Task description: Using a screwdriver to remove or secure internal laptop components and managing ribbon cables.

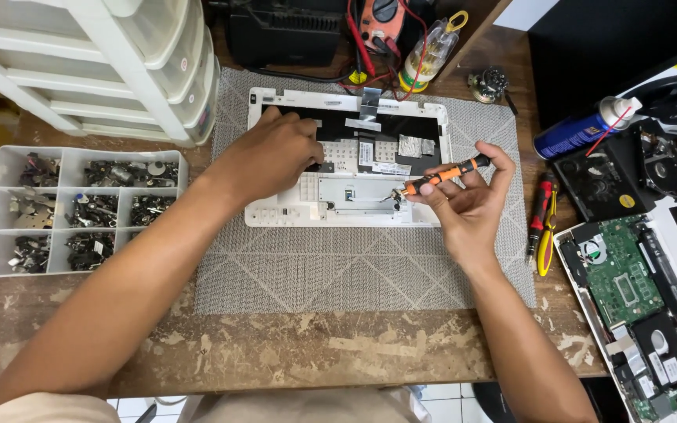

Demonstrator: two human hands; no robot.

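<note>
Scarred wooden tabletop [291, 352] carries a grey woven mat [315, 266] beneath both hands. On it, the white laptop shell [276, 213]: left hand [276, 153] presses flat on it, right hand [464, 200] grips an orange screwdriver [444, 175]. Parts tray [72, 207] lies left of the hands, circuit board [620, 274] right.

Electronics repair workshop. Shown by: scarred, paint-flecked wooden bench [291, 352] under a grey woven work mat [338, 274]; clear compartmented tray of small metal parts [80, 207]; red-leaded multimeter [381, 19]; blue spray can [581, 129]; opened white laptop base with bare green circuit board [624, 282]; white plastic drawer unit [119, 70].
</note>
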